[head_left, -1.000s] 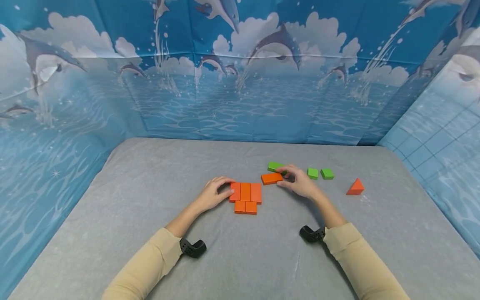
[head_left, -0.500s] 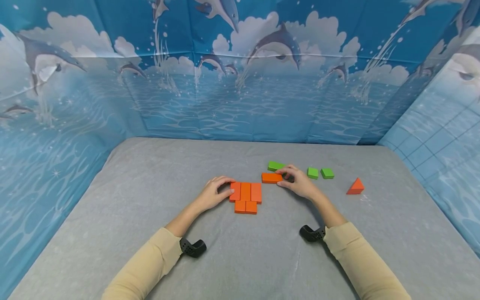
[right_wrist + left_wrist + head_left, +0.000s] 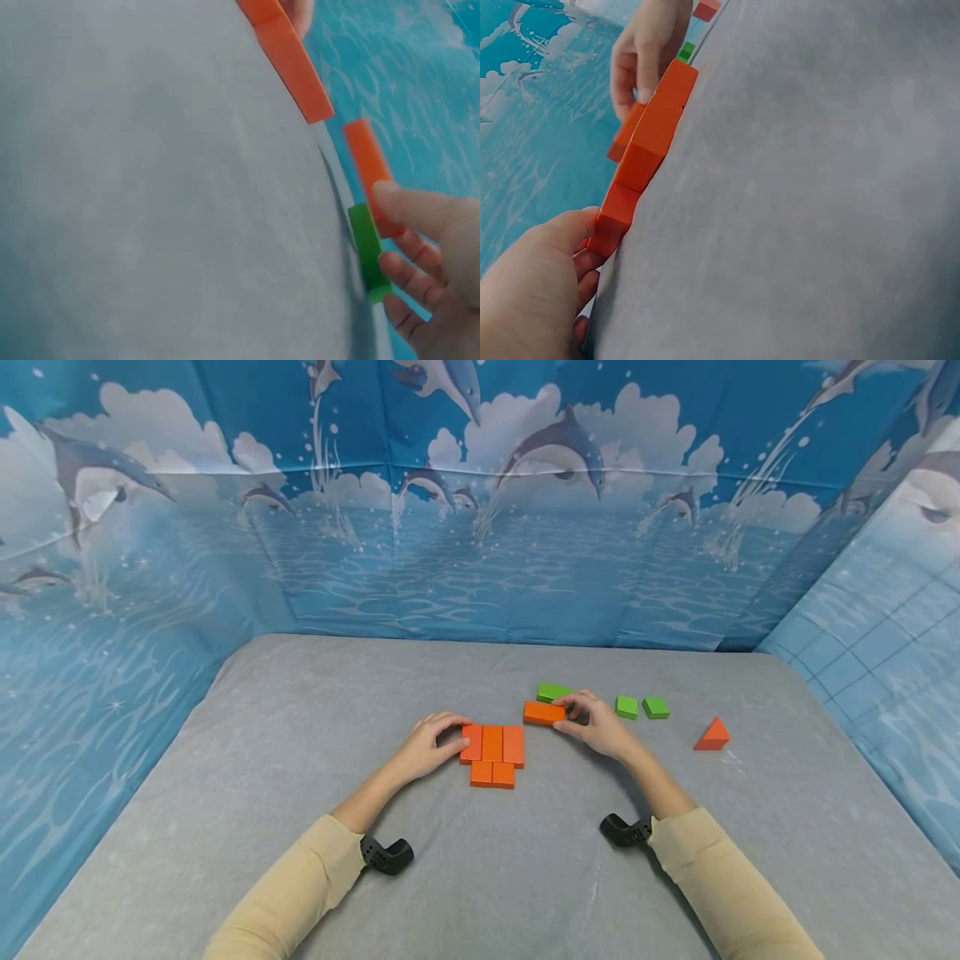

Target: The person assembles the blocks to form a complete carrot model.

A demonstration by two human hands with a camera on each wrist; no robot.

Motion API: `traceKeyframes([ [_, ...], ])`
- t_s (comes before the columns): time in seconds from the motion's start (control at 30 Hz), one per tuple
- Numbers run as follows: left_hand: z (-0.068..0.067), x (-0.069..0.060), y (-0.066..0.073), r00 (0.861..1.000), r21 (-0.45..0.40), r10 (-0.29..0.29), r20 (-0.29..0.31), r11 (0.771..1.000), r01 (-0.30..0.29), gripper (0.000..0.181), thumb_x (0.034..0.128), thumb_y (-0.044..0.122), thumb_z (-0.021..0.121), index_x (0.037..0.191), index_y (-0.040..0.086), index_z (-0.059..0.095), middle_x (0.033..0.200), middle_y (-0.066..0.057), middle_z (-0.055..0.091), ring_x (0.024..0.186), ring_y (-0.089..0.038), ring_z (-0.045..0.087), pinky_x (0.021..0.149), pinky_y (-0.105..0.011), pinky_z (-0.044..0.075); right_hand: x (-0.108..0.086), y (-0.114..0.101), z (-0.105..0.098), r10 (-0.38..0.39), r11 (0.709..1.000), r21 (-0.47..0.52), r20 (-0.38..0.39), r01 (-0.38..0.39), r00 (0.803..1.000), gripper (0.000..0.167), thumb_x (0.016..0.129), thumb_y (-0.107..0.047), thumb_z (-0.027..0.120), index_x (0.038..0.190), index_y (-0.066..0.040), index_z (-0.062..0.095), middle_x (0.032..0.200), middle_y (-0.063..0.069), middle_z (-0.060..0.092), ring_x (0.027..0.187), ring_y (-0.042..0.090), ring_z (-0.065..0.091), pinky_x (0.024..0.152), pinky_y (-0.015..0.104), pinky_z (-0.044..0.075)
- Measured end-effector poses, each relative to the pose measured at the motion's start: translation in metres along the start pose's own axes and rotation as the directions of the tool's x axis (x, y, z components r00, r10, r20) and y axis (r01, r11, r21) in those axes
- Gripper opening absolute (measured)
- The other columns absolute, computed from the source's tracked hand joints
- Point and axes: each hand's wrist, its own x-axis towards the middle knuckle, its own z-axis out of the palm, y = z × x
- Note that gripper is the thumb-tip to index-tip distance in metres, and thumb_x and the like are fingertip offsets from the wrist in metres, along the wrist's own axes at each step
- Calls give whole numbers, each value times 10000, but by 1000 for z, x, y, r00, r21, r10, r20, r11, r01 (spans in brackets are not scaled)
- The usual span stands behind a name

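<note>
Slightly, the orange rectangular block [image 3: 542,713] between the right hand's thumb and fingers was turned within the last second: its left end was swung away from the person, while its right end was kept in nearly the same place. The right hand [image 3: 596,722] was closed narrowly on that right end, the remaining fingers being curled behind it. The block was seen near the far right corner of the assembled group, separated from it by a visible gap, and just in front of the long green rectangular block [image 3: 550,692], which was partly hidden by the hand. Whether the orange block was lifted clear of the grey cloth [image 3: 375,693] could not be told. No change was shown in the group itself: three upright-lying red-orange blocks were set side by side, namely the left one [image 3: 472,743], the middle one [image 3: 492,743] and the right one [image 3: 513,746], with two short orange blocks [image 3: 481,773] placed against their near ends. The left one was gripped at its outer side by the left hand [image 3: 431,747], whose thumb and fingers were kept in position. From this it was judged that the held block was being oriented, its joining to the group not yet being accomplished. Two small green blocks [image 3: 626,707] and the red-orange triangular block [image 3: 712,735] were left untouched farther right.
</note>
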Motion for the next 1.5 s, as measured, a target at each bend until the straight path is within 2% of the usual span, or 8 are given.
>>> traceKeyframes([
  [0.1, 1, 0, -1, 1000, 4, -1, -1, 1000, 1, 319, 876, 229, 620, 1162, 87, 610, 1159, -64, 593, 1129, -246, 491, 982, -492, 288, -2, -12, -1, -13, 1000, 18, -2, 13, 1000, 341, 839, -158, 670, 1147, -31, 595, 1044, 121, 542, 840, 220, 495, 660, 317, 402],
  [0.37, 0, 0, 0, 1000, -6, 0, 0, 1000, 0, 308, 877, 217, 617, 1155, 83, 613, 1155, -72, 595, 1126, -245, 492, 987, -482, 291, -18, -51, 11, -131, 990, 56, 47, 128, 990, 301, 825, -132, 683, 1102, -44, 604, 1047, 88, 552, 838, 226, 500, 699, 354, 416],
  [0.6, 0, 0, 0, 1000, -10, 4, -4, 1000, -4, 308, 877, 210, 618, 1158, 82, 611, 1158, -75, 594, 1125, -243, 493, 984, -482, 293, -40, -76, 28, -159, 985, 80, 127, 150, 979, 293, 818, -146, 692, 1082, -58, 599, 1018, 47, 549, 840, 229, 521, 674, 348, 450],
  [0.73, 0, 0, -1, 1000, -4, 13, -14, 1000, -14, 305, 875, 206, 620, 1152, 78, 614, 1146, -75, 599, 1112, -242, 501, 975, -481, 302, -47, -81, 37, -164, 984, 104, 173, 147, 971, 291, 825, -179, 688, 1075, -62, 596, 1007, 41, 548, 827, 212, 509, 649, 312, 439],
  [0.97, 0, 0, 0, 1000, -11, 5, -6, 1000, -5, 307, 880, 217, 616, 1157, 83, 612, 1153, -68, 596, 1119, -238, 496, 977, -478, 297, -57, -86, 48, -170, 985, 70, 185, 160, 968, 289, 808, -175, 704, 1057, -79, 594, 973, -5, 531, 818, 156, 499, 688, 263, 442],
  [1.27, 0, 0, -1, 1000, -10, 5, -5, 1000, -5, 304, 878, 215, 618, 1153, 85, 613, 1149, -65, 597, 1117, -235, 497, 984, -475, 295, -62, -91, 58, -186, 980, -44, 146, 194, 972, 287, 776, -188, 734, 1017, -94, 611, 933, -30, 536, 796, 115, 506, 689, 249, 447],
  [1.5, 1, 1, -2, 1000, -6, -6, 3, 1000, 6, 310, 881, 227, 615, 1161, 93, 610, 1163, -61, 592, 1129, -231, 492, 992, -474, 287, -64, -91, 62, -185, 977, -88, 109, 195, 977, 287, 760, -183, 748, 1012, -99, 637, 921, -35, 551, 787, 107, 518, 690, 257, 456],
])
